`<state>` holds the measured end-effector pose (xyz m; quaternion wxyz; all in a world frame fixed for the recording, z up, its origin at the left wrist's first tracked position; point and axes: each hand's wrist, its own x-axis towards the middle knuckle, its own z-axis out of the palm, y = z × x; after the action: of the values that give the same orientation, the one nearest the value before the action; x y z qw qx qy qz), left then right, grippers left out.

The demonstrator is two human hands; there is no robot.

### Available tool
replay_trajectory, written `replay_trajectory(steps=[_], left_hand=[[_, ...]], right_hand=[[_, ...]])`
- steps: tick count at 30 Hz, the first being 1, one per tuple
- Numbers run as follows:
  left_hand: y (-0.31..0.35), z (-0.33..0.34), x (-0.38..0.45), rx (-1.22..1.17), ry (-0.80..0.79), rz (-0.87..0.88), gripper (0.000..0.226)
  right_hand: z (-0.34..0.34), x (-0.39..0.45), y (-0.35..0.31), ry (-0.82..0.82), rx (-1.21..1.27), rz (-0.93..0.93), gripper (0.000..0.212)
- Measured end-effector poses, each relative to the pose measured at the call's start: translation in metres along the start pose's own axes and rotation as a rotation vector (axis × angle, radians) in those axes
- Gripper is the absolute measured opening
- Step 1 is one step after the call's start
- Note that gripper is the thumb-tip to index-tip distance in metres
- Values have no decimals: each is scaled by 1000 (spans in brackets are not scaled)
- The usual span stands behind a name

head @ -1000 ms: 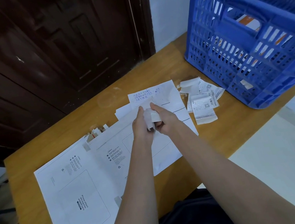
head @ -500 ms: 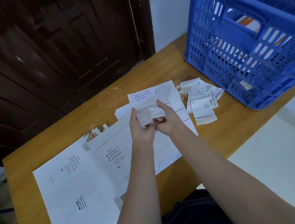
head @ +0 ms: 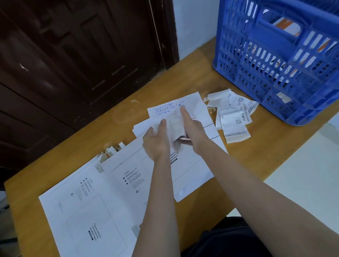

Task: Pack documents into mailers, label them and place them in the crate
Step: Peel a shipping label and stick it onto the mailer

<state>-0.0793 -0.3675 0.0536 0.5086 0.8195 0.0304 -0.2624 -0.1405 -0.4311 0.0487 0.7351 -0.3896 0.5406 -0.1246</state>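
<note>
Both forearms are bare to the hands (head: 156, 141), with dark clothing (head: 222, 252) at the lap.

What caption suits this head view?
Both hands, left hand and right hand, hold a label above white mailers beside a blue crate.

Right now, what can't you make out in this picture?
- Slip held between both hands: blurred, print unreadable, head view.
- Blue crate: cut off by top and right edges; contents mostly hidden by its walls.
- Handwritten sheet: writing too small.
- Labels pile: text too small.

Wooden table (head: 248, 159), perforated plastic crate (head: 289, 66)
</note>
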Motion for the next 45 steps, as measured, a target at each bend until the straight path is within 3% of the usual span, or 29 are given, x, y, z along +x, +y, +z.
replay_trajectory(steps=[2,4,8,12,15,22,33,38,42,45], left_hand=[[-2,2,-1,73,58,89,34],[-2,4,-1,126,77,155,37],[-6,6,0,253,107,207,42],[-12,4,2,364,138,264,40],[-16,5,6,305,96,247,41],[-20,8,15,183,59,174,45],[-30,4,15,-4,1,-64,43],[-32,-3,17,-64,2,-128,39],[-36,-7,15,-65,13,-140,35],[-36,-8,14,-71,29,-148,45]], right_hand=[[1,-1,0,-102,131,96,71],[5,-1,0,-126,177,132,65],[16,3,3,61,-20,36,35],[16,5,5,119,-17,4,34],[14,2,5,85,102,-12,27],[15,2,2,36,147,-80,31],[9,8,15,108,193,-5,23],[9,10,19,134,258,40,37],[5,13,20,137,289,69,27],[2,11,20,127,311,87,23]])
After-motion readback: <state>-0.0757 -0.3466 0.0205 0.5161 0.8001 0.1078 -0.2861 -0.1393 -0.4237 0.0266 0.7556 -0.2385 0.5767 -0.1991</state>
